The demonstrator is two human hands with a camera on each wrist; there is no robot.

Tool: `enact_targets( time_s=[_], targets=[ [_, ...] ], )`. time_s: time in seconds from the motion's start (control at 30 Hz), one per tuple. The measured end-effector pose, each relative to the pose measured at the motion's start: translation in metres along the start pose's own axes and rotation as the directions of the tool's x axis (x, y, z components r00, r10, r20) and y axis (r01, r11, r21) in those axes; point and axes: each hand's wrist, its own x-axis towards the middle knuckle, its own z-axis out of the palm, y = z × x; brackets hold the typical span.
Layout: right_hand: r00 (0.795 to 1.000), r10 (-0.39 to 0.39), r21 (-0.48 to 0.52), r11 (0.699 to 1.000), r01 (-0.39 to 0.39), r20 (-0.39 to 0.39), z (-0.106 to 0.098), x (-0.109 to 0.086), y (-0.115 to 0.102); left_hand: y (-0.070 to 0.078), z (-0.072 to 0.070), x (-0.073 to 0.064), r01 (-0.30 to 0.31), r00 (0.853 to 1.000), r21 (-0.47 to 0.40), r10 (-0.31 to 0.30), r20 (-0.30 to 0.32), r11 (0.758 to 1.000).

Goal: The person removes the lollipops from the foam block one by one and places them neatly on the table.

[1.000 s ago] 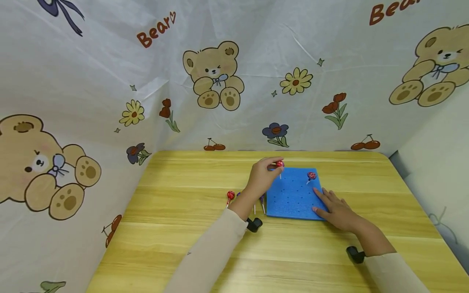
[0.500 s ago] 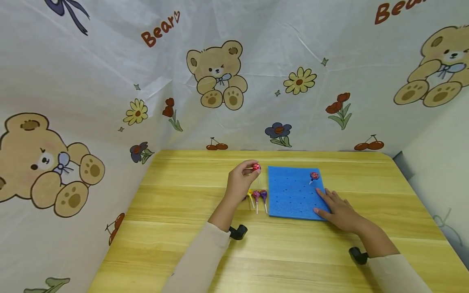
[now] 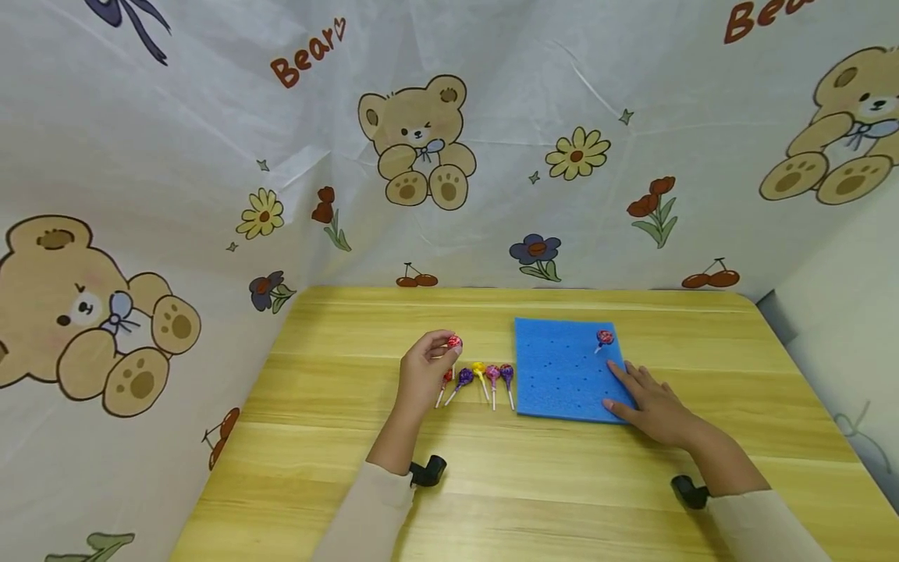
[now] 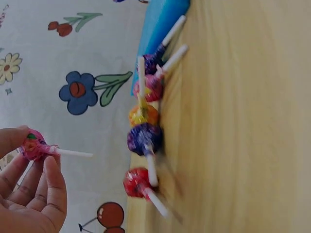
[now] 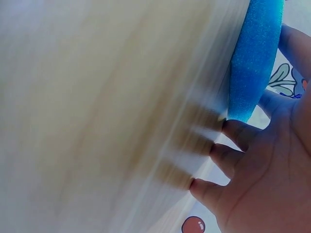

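Note:
My left hand (image 3: 420,375) pinches a pink-red wrapped lollipop (image 3: 455,342) by its candy head, white stick pointing down, above the left end of a row of lollipops. In the left wrist view, thumb and fingers close round that candy (image 4: 33,145), and its stick is free. The row on the table holds a red lollipop (image 4: 137,183), a dark purple one (image 4: 145,139), a yellow one (image 3: 479,368), a pink one (image 3: 493,373) and another purple one (image 3: 507,373). My right hand (image 3: 655,406) lies with spread, straight fingers on the right edge of a blue foam board (image 3: 562,390).
One red-and-purple lollipop (image 3: 605,337) stands tilted in the board near its back right corner, among small holes. The wooden table (image 3: 534,492) ends at the back against a bear-printed cloth (image 3: 492,218). Both wrists wear black cameras.
My left hand, still pinching the lollipop, has moved left from over the board's back left corner, then toward me, uncovering the row of lollipops. My right hand stays in place.

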Motion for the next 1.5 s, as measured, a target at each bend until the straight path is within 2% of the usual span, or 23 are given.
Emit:
enact_targets(
  time_s=[0.23, 0.37, 0.5, 0.8, 1.07, 1.27, 1.5],
  targets=[
    [1.0, 0.002, 0.006, 1.0, -0.002, 0.002, -0.001, -0.001, 0.001, -0.01, -0.019, -0.006, 0.054, 0.998, 0.035, -0.053, -0.028, 0.998],
    [1.0, 0.003, 0.001, 1.0, -0.003, 0.002, -0.001, 0.0, 0.001, -0.014, -0.028, -0.005, 0.078, 0.996, 0.081, -0.073, -0.058, 0.994],
    [1.0, 0.003, 0.001, 1.0, -0.003, 0.002, -0.001, 0.0, 0.001, -0.023, -0.033, -0.002, 0.134, 0.989, 0.108, -0.125, -0.084, 0.985],
    [1.0, 0.004, 0.006, 1.0, -0.004, 0.005, -0.001, 0.0, 0.0, -0.039, -0.038, 0.002, 0.205, 0.978, 0.125, -0.199, -0.058, 0.971],
    [1.0, 0.004, 0.012, 1.0, -0.004, 0.005, 0.0, 0.0, 0.0, -0.047, -0.038, 0.005, 0.231, 0.972, 0.212, -0.234, -0.01, 0.95],
    [1.0, 0.003, 0.008, 1.0, -0.003, 0.003, 0.0, 0.0, 0.0, -0.046, -0.037, 0.004, 0.207, 0.977, 0.278, -0.213, -0.009, 0.938],
    [1.0, 0.003, 0.0, 1.0, -0.003, -0.001, 0.001, 0.0, 0.0, -0.046, -0.036, 0.004, 0.213, 0.976, 0.257, -0.217, -0.012, 0.943]
  ],
)
